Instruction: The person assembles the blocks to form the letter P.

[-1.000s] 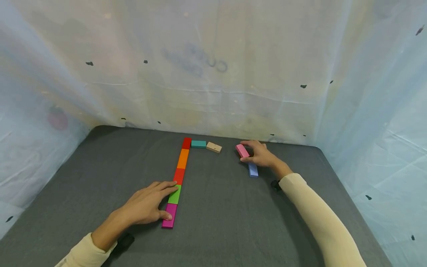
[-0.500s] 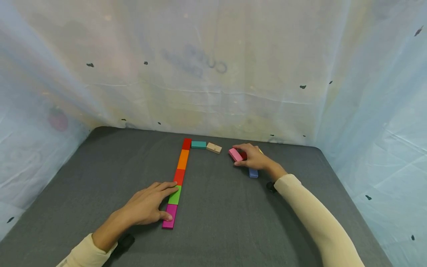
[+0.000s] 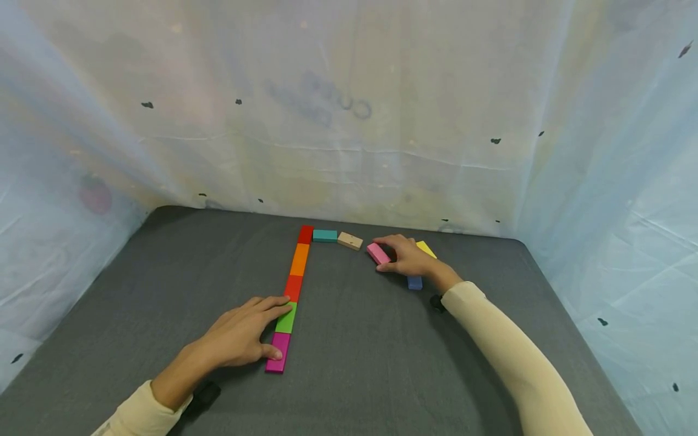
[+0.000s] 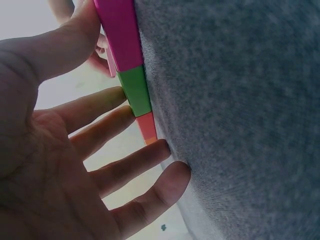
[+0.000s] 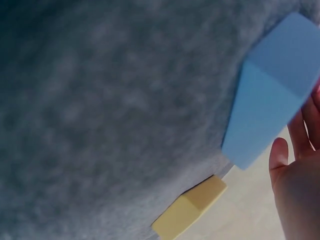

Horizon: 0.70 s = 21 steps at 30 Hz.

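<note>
My left hand [image 3: 237, 333] rests along a straight row of coloured blocks. Its thumb touches the magenta block [image 3: 276, 366], and its extended fingers reach the green block [image 3: 286, 323] and the red-orange block [image 3: 292, 286]. In the left wrist view the fingers are spread beside the green block [image 4: 135, 91]. At the back right my right hand [image 3: 411, 257] pinches a pink block [image 3: 377, 254] between thumb and fingers. A blue block [image 3: 415, 283] lies under that hand's near side, partly hidden, and a yellow block [image 3: 426, 248] shows behind it.
Farther up the row are an orange block [image 3: 299, 260] and a red block [image 3: 306, 234]. From its far end a teal block [image 3: 325, 236] and a slanted bare-wood block [image 3: 350, 241] extend rightward. A pale plastic sheet [image 3: 349, 175] hangs behind the grey tabletop [image 3: 349, 375].
My right hand has moved left with the pink block, away from the blue block, uncovering the yellow block. A dark red block glimpsed half a second ago is hidden now. My left hand stays put.
</note>
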Each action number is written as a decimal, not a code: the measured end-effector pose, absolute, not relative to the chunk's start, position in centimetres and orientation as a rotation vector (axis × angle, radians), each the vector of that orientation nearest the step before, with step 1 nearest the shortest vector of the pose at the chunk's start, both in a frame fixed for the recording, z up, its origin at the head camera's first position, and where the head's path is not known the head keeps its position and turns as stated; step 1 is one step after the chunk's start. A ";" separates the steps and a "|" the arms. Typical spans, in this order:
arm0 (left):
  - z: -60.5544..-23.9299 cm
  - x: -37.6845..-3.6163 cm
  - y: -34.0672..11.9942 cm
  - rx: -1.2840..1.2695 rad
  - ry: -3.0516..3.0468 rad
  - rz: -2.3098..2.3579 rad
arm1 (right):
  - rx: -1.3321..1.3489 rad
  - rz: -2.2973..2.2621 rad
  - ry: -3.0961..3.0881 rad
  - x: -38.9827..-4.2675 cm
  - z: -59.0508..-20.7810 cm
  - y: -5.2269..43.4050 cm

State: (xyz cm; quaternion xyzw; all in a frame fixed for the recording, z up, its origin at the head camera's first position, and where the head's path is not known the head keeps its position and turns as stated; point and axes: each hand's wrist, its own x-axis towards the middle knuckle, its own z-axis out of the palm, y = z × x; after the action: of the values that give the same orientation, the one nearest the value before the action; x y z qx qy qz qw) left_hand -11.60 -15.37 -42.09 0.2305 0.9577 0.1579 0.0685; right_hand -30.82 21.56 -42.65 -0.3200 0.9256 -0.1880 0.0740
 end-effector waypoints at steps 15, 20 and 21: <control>-42.0 -11.6 -15.3 0.700 2.886 0.470 | -0.912 -0.499 2.777 -31.0 -42.6 20.4; -42.0 -11.5 -15.3 0.696 2.885 0.468 | -0.927 -0.488 2.775 -31.0 -42.7 20.2; -42.0 -11.5 -15.3 0.696 2.887 0.469 | -0.929 -0.485 2.777 -31.1 -42.8 20.2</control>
State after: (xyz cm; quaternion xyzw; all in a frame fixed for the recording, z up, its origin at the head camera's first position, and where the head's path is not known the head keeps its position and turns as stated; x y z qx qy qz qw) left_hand -11.52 -15.31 -41.98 0.2309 0.9581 0.1555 0.0677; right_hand -31.06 20.17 -42.77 -0.3119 0.9321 -0.1628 0.0867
